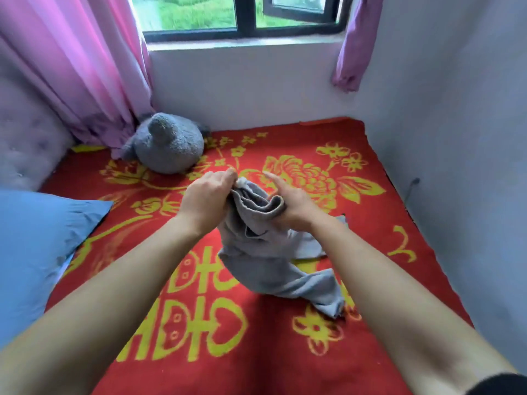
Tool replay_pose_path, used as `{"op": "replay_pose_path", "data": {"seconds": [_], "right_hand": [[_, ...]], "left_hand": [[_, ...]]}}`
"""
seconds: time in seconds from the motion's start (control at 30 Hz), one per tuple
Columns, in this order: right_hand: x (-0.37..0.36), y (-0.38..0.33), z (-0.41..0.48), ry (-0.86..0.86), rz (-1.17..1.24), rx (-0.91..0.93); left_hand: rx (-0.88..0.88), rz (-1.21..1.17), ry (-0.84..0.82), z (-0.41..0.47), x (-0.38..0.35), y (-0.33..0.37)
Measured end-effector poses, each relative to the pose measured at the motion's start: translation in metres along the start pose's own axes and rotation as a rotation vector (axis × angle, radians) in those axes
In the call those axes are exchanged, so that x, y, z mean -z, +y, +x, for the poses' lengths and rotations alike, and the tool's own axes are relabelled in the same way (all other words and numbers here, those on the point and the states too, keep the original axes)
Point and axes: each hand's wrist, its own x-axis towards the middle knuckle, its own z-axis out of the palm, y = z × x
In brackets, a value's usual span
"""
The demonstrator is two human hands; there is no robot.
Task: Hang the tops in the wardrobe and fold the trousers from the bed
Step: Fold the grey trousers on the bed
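Trousers [265, 252]: soft grey knit, sweatshirt-like, with a thick rolled hem or waistband at the top end. The cloth is bunched and creased, not flat. The upper end is raised between the two hands, and the rest hangs down in a loose column. The lower end trails onto the bed [422, 201] toward the right, one leg lying crumpled and touching the cover.

Left hand [209, 192]: back of hand up, fingers curled, pinching the top edge of the trousers at its fingertips.

Right hand [291, 203]: just beside the left, with the raised cloth between them. Forefinger is straight, pointing up and left. A rolled fold of the trousers lies over the thumb side of the hand and hides the thumb. Cannot tell whether this hand pinches the cloth or only carries it.

Both forearms are bare and reach forward from the bottom corners of the view.

Blanket [256, 352]: coarse woven pile covering the bed, red with yellow flowers and large block characters.

Plush toy [168, 143]: rounded, grey, nubbly, lying at the far left corner against the pink curtain [71, 67], which hangs in long pleats.

Pillow [37, 246]: smooth blue cotton at the left edge, well apart from the trousers.

Headboard [25, 143]: pale, button-tufted.

Window [245, 15]: dark frame
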Motion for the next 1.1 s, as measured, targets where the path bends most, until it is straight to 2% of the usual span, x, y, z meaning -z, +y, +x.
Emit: {"op": "replay_pose_path", "data": {"seconds": [0.13, 0.27, 0.33, 0.43, 0.53, 0.63, 0.73, 0.8, 0.83, 0.9, 0.97, 1.03, 1.1], "right_hand": [[0.008, -0.017, -0.023, 0.076, -0.192, 0.061], [0.007, -0.017, -0.056, 0.127, -0.247, -0.028], [-0.005, -0.020, -0.072, 0.078, -0.300, -0.087], [-0.030, -0.028, -0.094, -0.040, -0.216, -0.105], [-0.042, -0.028, -0.115, -0.044, -0.323, -0.083], [-0.033, -0.024, -0.129, 0.052, -0.457, -0.043], [-0.015, -0.029, -0.145, 0.134, -0.477, 0.001], [-0.001, -0.033, -0.162, 0.190, -0.448, 0.042], [0.006, -0.034, -0.173, 0.218, -0.424, 0.058], [0.016, -0.032, -0.196, 0.248, -0.406, 0.088], [0.021, -0.028, -0.220, 0.264, -0.412, 0.107], [0.025, -0.021, -0.238, 0.278, -0.447, 0.096], [0.032, -0.013, -0.252, 0.235, -0.533, 0.034]], "left_hand": [[0.168, -0.053, -0.045, -0.017, 0.017, -0.020], [0.078, -0.025, -0.180, -0.052, 0.014, -0.016], [0.104, -0.013, -0.201, -0.069, 0.006, -0.005], [0.259, -0.151, -0.233, -0.088, 0.001, 0.014], [0.343, -0.234, -0.317, -0.103, 0.003, 0.024], [0.224, -0.198, -0.538, -0.120, 0.014, 0.027], [0.063, -0.057, -0.790, -0.136, 0.024, 0.034], [0.031, 0.034, -0.883, -0.151, 0.026, 0.042], [0.065, 0.049, -0.863, -0.157, 0.027, 0.046], [0.172, 0.053, -0.715, -0.167, 0.033, 0.055], [0.130, 0.126, -0.607, -0.171, 0.037, 0.070], [0.072, 0.143, -0.599, -0.175, 0.040, 0.091], [0.142, 0.084, -0.670, -0.183, 0.048, 0.110]]}}
